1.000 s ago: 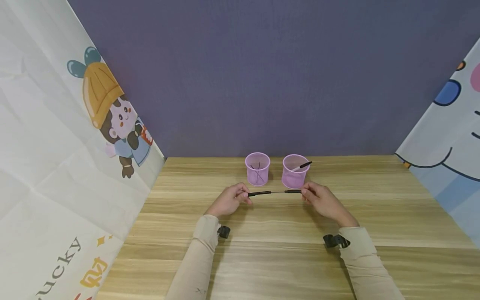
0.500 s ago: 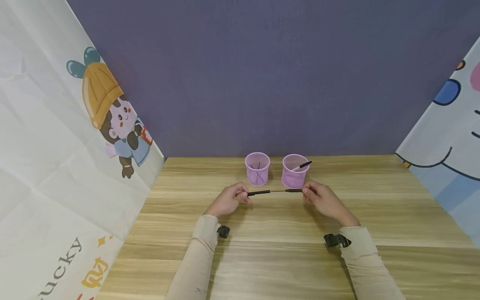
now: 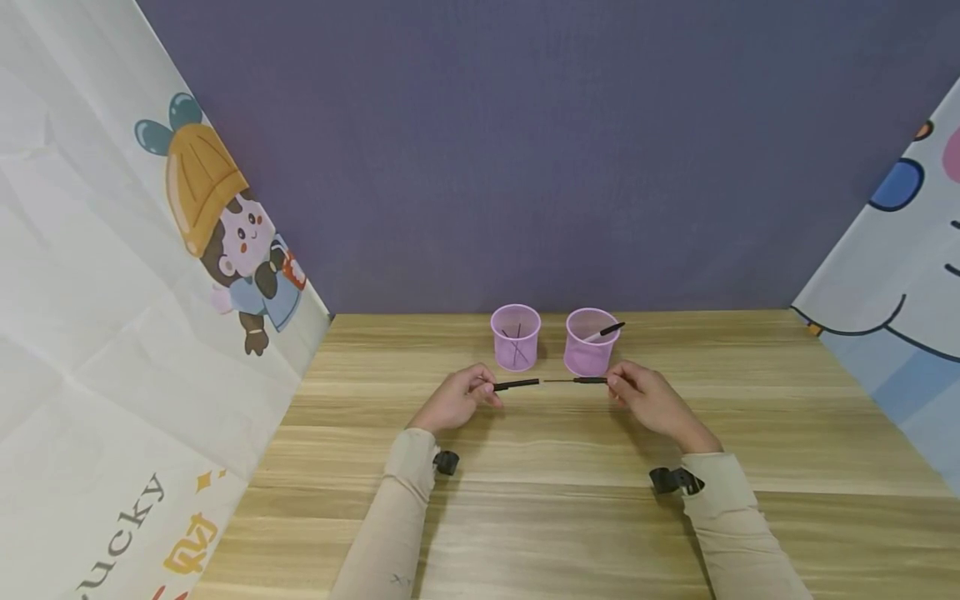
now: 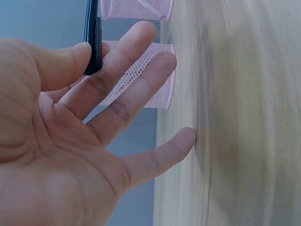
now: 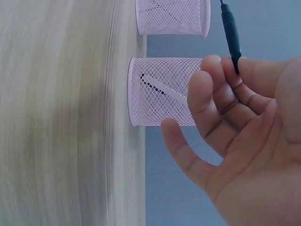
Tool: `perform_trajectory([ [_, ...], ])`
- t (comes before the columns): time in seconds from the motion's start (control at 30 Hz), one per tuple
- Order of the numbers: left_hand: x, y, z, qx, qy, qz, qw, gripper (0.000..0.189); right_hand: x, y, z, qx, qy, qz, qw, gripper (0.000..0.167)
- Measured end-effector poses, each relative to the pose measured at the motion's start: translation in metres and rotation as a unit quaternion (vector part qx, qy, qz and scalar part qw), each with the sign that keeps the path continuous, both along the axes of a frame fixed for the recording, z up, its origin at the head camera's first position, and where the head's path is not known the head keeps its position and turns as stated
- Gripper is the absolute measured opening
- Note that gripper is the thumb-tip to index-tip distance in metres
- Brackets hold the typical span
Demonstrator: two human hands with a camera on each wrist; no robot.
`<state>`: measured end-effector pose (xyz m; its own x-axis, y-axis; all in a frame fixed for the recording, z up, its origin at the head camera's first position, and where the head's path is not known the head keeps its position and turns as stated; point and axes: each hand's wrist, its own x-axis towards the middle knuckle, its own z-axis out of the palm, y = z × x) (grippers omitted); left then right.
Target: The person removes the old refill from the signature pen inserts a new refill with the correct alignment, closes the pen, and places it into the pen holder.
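In the head view my left hand [image 3: 456, 398] pinches a black pen barrel with a clip [image 3: 516, 384] between thumb and index finger, its open end facing right. In the left wrist view the other fingers of that hand stand spread out. Across from it, my right hand [image 3: 647, 398] pinches the tapered end of a black pen grip section [image 5: 230, 30]. A thin refill [image 3: 558, 381] sticks out of this section, pointing left at the barrel with a small gap between them. Both pieces are held above the wooden table [image 3: 540, 517], nearly in one line.
Two pink mesh cups stand behind the hands. The left cup [image 3: 516, 350] holds several thin dark refills. In the right cup [image 3: 587, 358] leans a pen [image 3: 611, 328] with a black upper end. A grey-blue wall [image 3: 555, 167] rises at the table's back edge.
The right hand has drifted slightly right with the grip section and refill. The refill's end, earlier at the barrel's mouth, is now apart from it. The left hand has barely moved.
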<state>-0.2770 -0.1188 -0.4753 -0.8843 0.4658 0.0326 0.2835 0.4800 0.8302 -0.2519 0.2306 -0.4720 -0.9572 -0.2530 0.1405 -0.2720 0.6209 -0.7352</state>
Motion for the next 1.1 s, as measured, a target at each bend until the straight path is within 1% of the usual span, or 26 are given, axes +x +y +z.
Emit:
perform_trajectory([
  [0.23, -0.0013, -0.0023, -0.0006, 0.013, -0.005, -0.003, 0.9999, 0.014, 0.0001, 0.0001, 0.0022, 0.0, -0.01, -0.007, 0.9999, 0.019],
  [0.4, -0.0018, -0.0029, -0.0006, 0.008, -0.005, -0.001, 1.0, 0.013, 0.0001, 0.0012, 0.0022, 0.001, -0.011, -0.011, 0.9999, 0.021],
  [0.57, -0.0019, -0.0041, -0.0002, 0.005, -0.004, 0.004, 1.0, 0.012, 0.0015, 0.0018, 0.0038, 0.002, -0.003, -0.01, 0.9999, 0.023],
  [0.93, -0.0003, -0.0062, 0.0003, 0.014, -0.01, 0.008, 0.9998, 0.013, 0.002, 0.0017, 0.0057, 0.0, -0.002, -0.012, 0.9999, 0.022],
  [1.1, -0.001, -0.0064, -0.0005, 0.003, -0.009, 0.004, 0.9999, 0.014, 0.0018, 0.0021, 0.0049, 0.001, -0.001, -0.012, 0.9999, 0.022],
])
